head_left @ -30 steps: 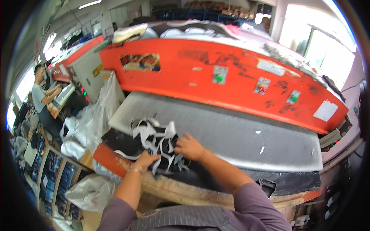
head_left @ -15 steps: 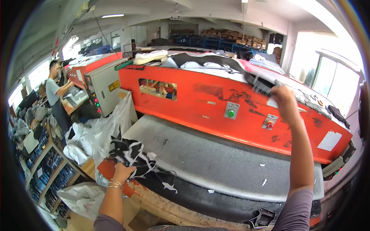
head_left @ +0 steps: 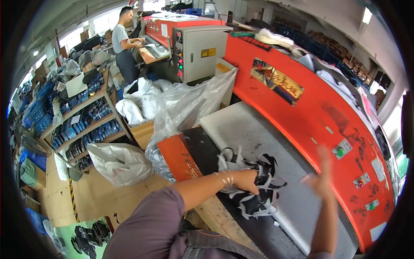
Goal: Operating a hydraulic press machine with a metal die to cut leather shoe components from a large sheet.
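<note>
A tangled bunch of black and white cut scraps (head_left: 263,207) lies on the dark front edge of the machine bed. My left hand (head_left: 246,180) is closed on part of this bunch, its fingers partly hidden among the strips. To the right, above the grey bed (head_left: 241,125), my right hand (head_left: 320,183) is raised with fingers and thumb apart. It is blurred by motion, and nothing shows in it.
Behind the bed stands the red machine body (head_left: 317,114) with buttons. Clear plastic sheeting (head_left: 185,101), a white sack (head_left: 120,162) and a shelf rack (head_left: 82,134) are at left. A co-worker (head_left: 125,45) stands at another machine.
My view has swung left. My right hand came down from the machine top, where a blurred dark piece was at its fingers. My left hand has moved right along the bed edge with the scraps.
</note>
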Available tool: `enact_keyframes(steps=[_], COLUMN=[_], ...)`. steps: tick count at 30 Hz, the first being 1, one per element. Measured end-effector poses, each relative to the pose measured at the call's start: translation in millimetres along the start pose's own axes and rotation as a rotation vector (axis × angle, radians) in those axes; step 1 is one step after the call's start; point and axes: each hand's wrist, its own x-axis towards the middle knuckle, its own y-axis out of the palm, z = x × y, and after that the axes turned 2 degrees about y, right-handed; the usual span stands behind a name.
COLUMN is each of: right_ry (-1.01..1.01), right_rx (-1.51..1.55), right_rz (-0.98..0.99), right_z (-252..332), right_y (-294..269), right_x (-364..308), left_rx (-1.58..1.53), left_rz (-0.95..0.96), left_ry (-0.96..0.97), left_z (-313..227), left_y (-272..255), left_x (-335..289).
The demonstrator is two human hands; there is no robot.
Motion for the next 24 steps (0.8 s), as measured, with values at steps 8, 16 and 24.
enact_keyframes(steps=[8,16,24], right_ry=[0.615,0.699,0.933], right_rx=[-0.213,0.075,1.048], right_rz=[0.767,0.439,0.177], right_z=[173,221,232], right_y=[202,271,391], right_x=[-1,57,292], left_rx=[-0.170,0.192,-0.338], left_rz=[-0.271,-1.490,-1.400], left_ry=[-0.122,-0.779,-0.149], left_z=[149,454,337], left_y=[-259,-401,-365], left_x=[-64,-135,-206])
